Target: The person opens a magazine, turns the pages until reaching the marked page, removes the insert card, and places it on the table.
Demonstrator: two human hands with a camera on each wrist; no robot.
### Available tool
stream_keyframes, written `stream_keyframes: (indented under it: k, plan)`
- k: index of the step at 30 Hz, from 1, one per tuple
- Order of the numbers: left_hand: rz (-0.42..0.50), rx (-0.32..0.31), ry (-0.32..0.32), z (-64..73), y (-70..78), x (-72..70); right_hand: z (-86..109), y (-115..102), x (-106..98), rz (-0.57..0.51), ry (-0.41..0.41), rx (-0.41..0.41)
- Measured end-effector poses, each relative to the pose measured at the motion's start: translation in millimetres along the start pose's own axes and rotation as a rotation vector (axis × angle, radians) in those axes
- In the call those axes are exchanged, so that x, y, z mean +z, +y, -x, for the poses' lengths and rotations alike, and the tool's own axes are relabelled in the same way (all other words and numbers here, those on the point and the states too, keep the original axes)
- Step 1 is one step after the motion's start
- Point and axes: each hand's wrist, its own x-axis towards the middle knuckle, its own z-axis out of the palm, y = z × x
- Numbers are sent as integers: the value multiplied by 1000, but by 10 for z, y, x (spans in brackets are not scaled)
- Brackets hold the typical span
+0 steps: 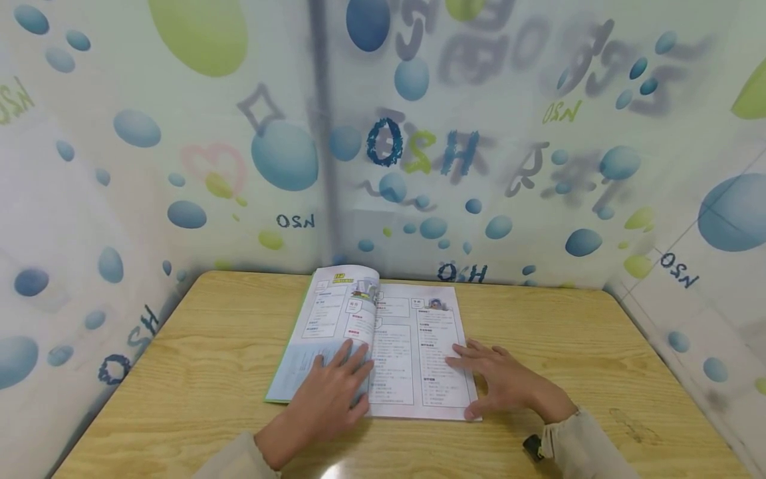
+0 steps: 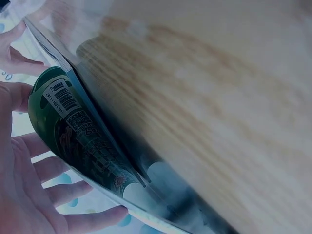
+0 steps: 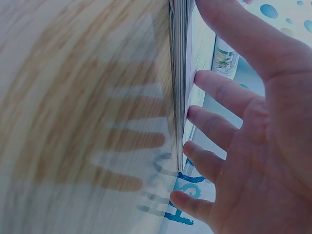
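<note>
Book [image 1: 391, 359] lies open on the table [image 1: 191, 359], towards the far side, and my head view gives me printed columns on both pages. I have the left hand [image 1: 332, 392] on the near part of the left page [image 1: 329, 313], fingers apart and laid flat. I have the right hand [image 1: 509, 379] at the right page's right edge, fingers spread, thumb apart from them by the near right corner; how hard it presses, I cannot tell. From the head I get just a thin green border at the left, while the left wrist view shows me the cover's [image 2: 92, 131] outer face, bowed up from the table, with a barcode [image 2: 62, 97]. The right wrist view shows me the stacked page edges [image 3: 179, 73], side on.
</note>
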Motion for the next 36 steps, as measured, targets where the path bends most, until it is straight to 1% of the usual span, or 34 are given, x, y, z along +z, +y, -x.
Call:
stream_keyframes:
  k: [8, 15, 21, 29, 36]
  plan:
    - [3, -5, -18, -11, 3, -21, -3, 6, -1, -8, 0, -3]
    - [-27, 3, -1, -24, 7, -14, 0, 14, 4, -28, 5, -18]
    - [-55, 2, 0, -38, 19, -10, 5, 16, 9, -40, 18, -37]
    - [-48, -4, -4, -52, 23, 3, 10, 11, 16, -41, 35, -38]
    - [-60, -3, -11, -61, 38, -30, 9, 12, 22, -31, 49, -34]
